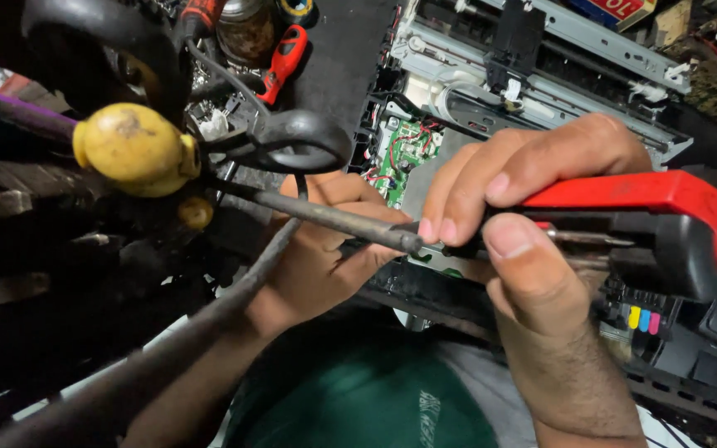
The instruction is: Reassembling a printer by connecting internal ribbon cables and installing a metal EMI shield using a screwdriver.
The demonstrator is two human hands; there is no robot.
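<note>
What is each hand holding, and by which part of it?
The right hand grips a red-and-black screwdriver by its handle. The left hand sits behind it; its hold cannot be told.

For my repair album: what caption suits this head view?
Right hand grips a red-and-black screwdriver over an opened printer; left hand rests beneath.

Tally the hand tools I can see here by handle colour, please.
Red and black handles: 3, the screwdriver in the right hand, one lying at the top, one at the top edge
Yellow handle: 1
Black-looped scissors: 1
Total: 5
</note>
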